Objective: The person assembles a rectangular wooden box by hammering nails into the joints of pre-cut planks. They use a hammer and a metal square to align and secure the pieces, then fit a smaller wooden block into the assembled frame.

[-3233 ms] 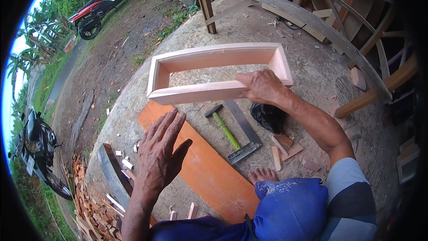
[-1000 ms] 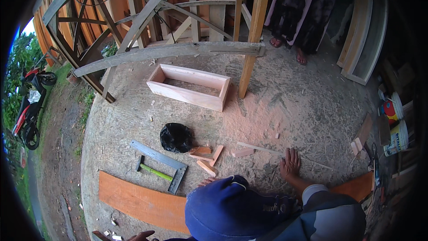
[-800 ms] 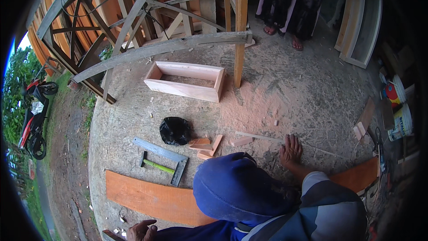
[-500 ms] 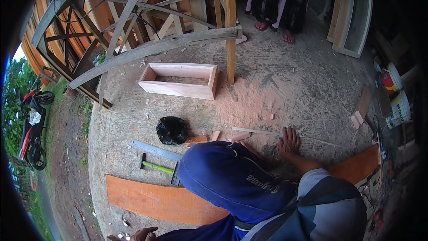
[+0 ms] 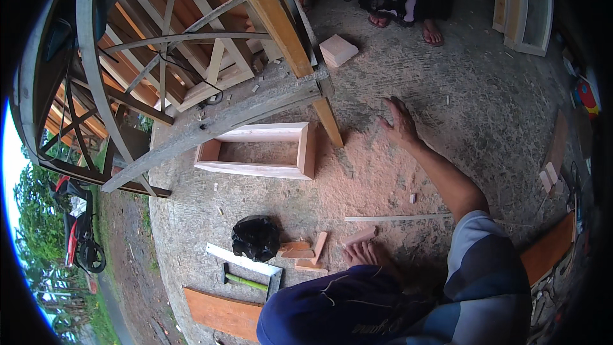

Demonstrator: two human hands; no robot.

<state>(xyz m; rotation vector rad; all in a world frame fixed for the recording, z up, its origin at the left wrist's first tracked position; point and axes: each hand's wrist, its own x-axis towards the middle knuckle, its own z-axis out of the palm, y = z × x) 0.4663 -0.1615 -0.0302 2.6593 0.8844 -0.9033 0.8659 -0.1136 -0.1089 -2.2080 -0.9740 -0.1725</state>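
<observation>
Your right hand [image 5: 400, 121], pressed to the sawdust-strewn ground half a second ago, now hovers raised, fingers spread and empty, nearest the leaning post [image 5: 332, 124] and the open wooden box frame [image 5: 255, 151]; left hand out of view; farther back: black bag [image 5: 255, 237], hammer [image 5: 244, 280].
</observation>
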